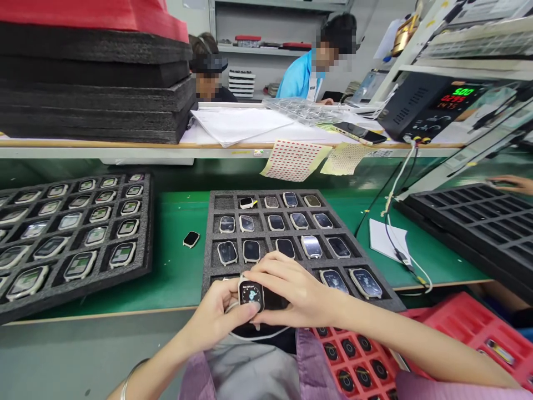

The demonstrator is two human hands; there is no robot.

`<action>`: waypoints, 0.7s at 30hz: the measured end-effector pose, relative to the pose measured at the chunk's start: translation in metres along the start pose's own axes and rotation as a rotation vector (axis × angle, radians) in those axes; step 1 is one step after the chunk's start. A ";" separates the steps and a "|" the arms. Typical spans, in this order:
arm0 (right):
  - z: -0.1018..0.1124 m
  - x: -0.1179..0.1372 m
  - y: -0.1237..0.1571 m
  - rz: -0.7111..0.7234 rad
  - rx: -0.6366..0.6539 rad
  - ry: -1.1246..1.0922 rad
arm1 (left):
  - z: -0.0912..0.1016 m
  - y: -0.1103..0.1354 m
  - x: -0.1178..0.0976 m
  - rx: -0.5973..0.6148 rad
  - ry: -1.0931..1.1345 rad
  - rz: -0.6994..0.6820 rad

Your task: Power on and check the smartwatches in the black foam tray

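A smartwatch case (251, 294) without a strap, its screen lit with a dial, is held in front of my body. My left hand (216, 311) grips it from the left, thumb across the lower screen. My right hand (291, 289) closes on it from the right, fingers over its top edge and thumb beneath. Just beyond lies a black foam tray (260, 214) whose compartments hold several watch cases, such as a silver-faced watch case (311, 246). My hands cover part of its front row. A white cable (266, 336) curves below my hands.
Another foam tray of watch cases (144, 222) stands left, with a loose watch case (191, 239) between. Red trays (453, 322) sit lower right. Stacked black trays (478, 216), a power supply (433, 105) and a white cable (389, 205) are at right. Two people work behind the shelf (225, 150).
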State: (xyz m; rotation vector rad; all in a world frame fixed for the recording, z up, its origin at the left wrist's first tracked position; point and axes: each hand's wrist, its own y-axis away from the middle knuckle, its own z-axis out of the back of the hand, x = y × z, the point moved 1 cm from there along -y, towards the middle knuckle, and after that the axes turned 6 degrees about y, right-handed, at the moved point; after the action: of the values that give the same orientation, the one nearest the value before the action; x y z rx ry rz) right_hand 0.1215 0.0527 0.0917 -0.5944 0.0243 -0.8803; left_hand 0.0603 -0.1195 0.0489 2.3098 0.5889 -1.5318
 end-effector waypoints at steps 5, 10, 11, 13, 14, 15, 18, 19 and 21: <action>0.000 0.005 0.002 0.004 -0.001 0.029 | -0.002 0.002 0.000 0.024 -0.047 -0.004; -0.002 0.008 0.005 -0.015 0.007 0.059 | -0.004 0.003 -0.002 0.014 -0.104 0.009; -0.002 0.009 0.006 -0.014 0.004 0.057 | -0.004 0.003 -0.002 0.016 -0.112 0.009; -0.003 0.011 0.006 -0.005 -0.005 0.050 | -0.004 0.003 -0.003 0.019 -0.134 0.011; -0.003 0.011 0.006 0.000 -0.009 0.046 | -0.005 0.003 -0.003 0.021 -0.150 0.014; -0.002 0.012 0.006 0.000 -0.012 0.041 | -0.005 0.003 -0.003 0.017 -0.171 0.014; 0.004 0.009 0.006 -0.039 -0.031 0.006 | -0.008 0.003 -0.002 -0.009 -0.209 -0.010; 0.006 0.007 0.006 -0.068 -0.047 -0.020 | -0.009 0.004 -0.002 -0.017 -0.202 -0.018; 0.011 0.001 0.009 -0.150 -0.088 -0.086 | -0.010 0.007 0.000 -0.055 -0.170 -0.030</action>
State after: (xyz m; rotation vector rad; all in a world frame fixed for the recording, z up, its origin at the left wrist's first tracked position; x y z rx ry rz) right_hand 0.1316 0.0614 0.0966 -0.7228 -0.0606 -1.0020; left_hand 0.0717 -0.1205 0.0531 2.1137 0.6150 -1.6829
